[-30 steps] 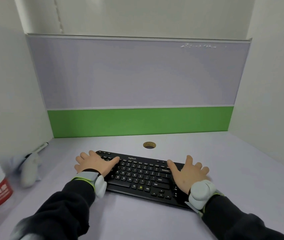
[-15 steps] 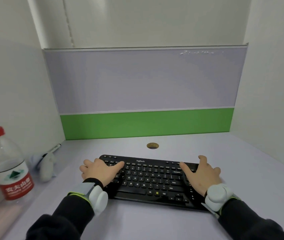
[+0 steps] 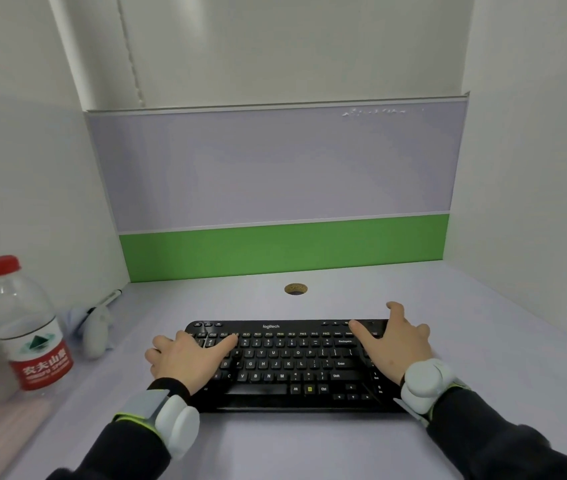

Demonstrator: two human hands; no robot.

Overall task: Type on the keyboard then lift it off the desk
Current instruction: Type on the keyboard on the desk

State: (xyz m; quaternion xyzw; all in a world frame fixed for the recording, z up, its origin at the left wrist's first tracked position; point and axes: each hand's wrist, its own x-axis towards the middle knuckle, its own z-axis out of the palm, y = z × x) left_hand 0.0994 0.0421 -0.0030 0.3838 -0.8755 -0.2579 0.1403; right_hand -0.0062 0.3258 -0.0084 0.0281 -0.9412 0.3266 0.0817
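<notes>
A black keyboard (image 3: 285, 362) lies flat on the pale lilac desk (image 3: 309, 441), straight in front of me. My left hand (image 3: 188, 358) rests palm down over its left end, fingers spread, the thumb stretched onto the upper-left keys. My right hand (image 3: 396, 348) lies over the right end, thumb on the top row, fingers reaching past the right edge. Neither hand grips the keyboard. Both wrists wear white trackers over dark sleeves.
A water bottle (image 3: 29, 327) with a red cap and red label stands at the left edge. A pale computer mouse (image 3: 97, 332) and a pen (image 3: 109, 299) lie by the left wall. A round cable hole (image 3: 296, 289) sits behind the keyboard. Partition walls enclose three sides.
The view has swung left, bringing the bottle fully into sight. Both hands have stayed spread on the keyboard ends, and the keyboard still lies on the desk.
</notes>
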